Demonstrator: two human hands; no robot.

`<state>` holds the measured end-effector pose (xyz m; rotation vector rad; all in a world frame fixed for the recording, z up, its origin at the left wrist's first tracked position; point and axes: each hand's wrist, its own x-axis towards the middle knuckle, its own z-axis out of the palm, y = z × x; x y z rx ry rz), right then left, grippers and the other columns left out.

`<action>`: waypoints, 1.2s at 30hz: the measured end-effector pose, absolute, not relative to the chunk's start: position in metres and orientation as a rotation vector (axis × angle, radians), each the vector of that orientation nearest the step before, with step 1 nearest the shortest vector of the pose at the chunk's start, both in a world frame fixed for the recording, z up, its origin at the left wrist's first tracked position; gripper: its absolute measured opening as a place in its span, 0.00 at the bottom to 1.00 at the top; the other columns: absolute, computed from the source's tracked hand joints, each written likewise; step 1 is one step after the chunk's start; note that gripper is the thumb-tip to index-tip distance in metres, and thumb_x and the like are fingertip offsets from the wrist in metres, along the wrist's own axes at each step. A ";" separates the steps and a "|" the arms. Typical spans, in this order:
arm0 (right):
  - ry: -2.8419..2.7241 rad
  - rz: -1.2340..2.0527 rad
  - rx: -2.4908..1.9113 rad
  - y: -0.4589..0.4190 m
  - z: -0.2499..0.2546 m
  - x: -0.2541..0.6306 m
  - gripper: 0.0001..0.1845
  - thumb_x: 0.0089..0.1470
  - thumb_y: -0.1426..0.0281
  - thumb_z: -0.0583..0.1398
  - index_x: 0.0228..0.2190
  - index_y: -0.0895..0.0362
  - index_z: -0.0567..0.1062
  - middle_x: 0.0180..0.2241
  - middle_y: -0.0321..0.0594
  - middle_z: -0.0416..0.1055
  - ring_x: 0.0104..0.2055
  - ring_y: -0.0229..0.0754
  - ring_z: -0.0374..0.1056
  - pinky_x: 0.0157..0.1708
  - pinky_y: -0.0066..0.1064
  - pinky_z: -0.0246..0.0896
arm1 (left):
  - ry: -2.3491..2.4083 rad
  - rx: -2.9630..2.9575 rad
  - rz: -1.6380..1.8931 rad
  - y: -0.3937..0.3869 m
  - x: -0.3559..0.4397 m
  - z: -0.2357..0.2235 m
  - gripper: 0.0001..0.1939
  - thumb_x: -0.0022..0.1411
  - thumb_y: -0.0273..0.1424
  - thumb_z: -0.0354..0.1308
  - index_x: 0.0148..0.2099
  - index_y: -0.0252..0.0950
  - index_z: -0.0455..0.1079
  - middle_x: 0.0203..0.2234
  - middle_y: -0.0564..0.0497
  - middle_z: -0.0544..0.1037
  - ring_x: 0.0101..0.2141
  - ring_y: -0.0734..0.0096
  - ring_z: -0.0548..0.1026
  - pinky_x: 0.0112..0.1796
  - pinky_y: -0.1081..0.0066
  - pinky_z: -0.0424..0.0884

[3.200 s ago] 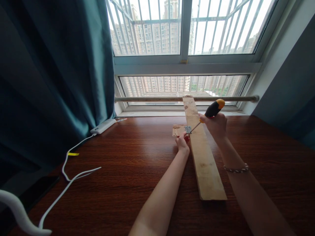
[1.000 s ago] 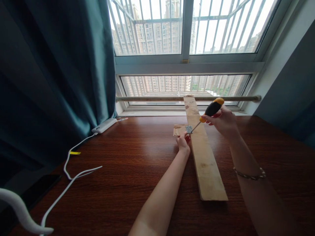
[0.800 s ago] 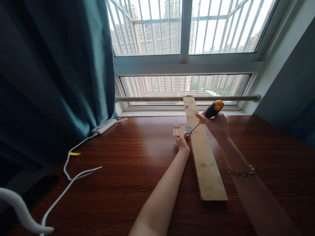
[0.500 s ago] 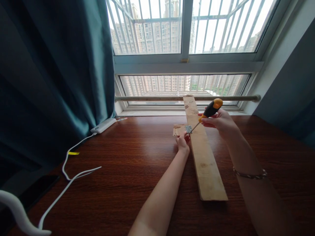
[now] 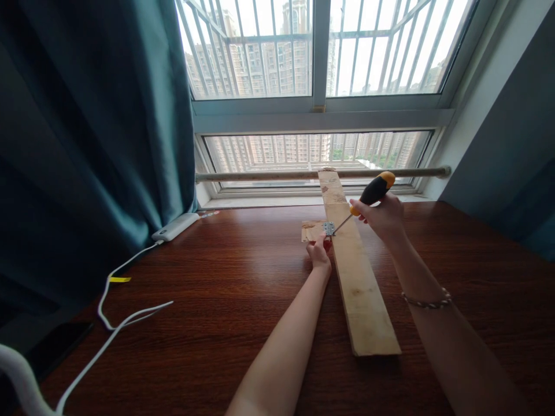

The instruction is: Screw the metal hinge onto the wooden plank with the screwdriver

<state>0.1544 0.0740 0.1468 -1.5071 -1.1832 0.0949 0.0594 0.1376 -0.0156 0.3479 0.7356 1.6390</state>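
Note:
A long pale wooden plank (image 5: 355, 277) lies on the dark wooden table (image 5: 225, 300), its far end against the window rail. A small wooden block (image 5: 310, 230) sits against the plank's left side, with a small metal hinge (image 5: 328, 228) across the joint. My right hand (image 5: 381, 216) is closed round a screwdriver (image 5: 375, 190) with a black and orange handle, its tip on the hinge. My left hand (image 5: 319, 254) rests with curled fingers against the block and the plank's left edge, just below the hinge.
A white power bank (image 5: 176, 226) lies at the table's back left, with white cables (image 5: 125, 312) trailing to the front left. A dark phone (image 5: 56, 346) lies at the left edge. A teal curtain (image 5: 87, 144) hangs on the left. The metal rail (image 5: 260, 175) runs below the window.
My right hand has rocked back and forth on the screwdriver handle, wrist shifting, with the tip staying on the hinge. My left hand has stayed put. The view has shifted slightly.

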 end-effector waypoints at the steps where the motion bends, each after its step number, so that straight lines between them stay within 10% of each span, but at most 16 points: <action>1: -1.165 0.087 -1.495 0.073 0.147 0.154 0.20 0.38 0.55 0.66 0.21 0.60 0.72 0.19 0.42 0.73 0.17 0.44 0.69 0.17 0.30 0.65 | 0.732 0.358 1.643 0.138 0.059 -0.016 0.13 0.40 0.32 0.66 0.28 0.33 0.67 0.22 0.53 0.72 0.19 0.78 0.69 0.23 0.75 0.65; 36: -0.901 0.309 -1.218 0.098 0.125 0.162 0.19 0.36 0.60 0.67 0.26 0.60 0.69 0.22 0.36 0.71 0.15 0.36 0.66 0.12 0.26 0.64 | 0.741 0.423 1.660 0.139 0.060 -0.020 0.14 0.41 0.34 0.65 0.29 0.33 0.68 0.23 0.53 0.73 0.20 0.78 0.69 0.24 0.75 0.65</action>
